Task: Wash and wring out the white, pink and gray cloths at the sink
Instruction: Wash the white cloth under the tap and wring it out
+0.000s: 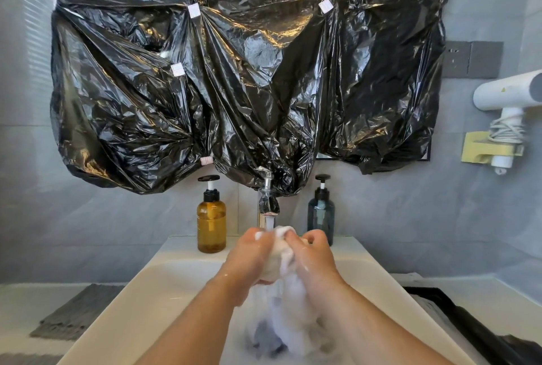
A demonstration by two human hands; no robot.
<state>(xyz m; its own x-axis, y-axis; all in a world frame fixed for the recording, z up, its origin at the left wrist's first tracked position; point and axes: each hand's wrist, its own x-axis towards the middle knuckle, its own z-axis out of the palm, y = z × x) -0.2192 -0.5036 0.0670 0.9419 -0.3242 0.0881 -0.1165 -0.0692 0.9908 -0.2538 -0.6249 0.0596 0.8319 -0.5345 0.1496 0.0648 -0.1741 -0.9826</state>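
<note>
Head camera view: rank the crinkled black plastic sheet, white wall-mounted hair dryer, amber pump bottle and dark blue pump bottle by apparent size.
1. Black plastic sheet.
2. White hair dryer, though the frame edge cuts it off.
3. Amber pump bottle and dark blue pump bottle: too alike to rank.

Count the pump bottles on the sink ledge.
2: an amber bottle stands left of the faucet, a dark blue bottle right of it, its base partly behind the right hand. None seems fully hidden.
</note>
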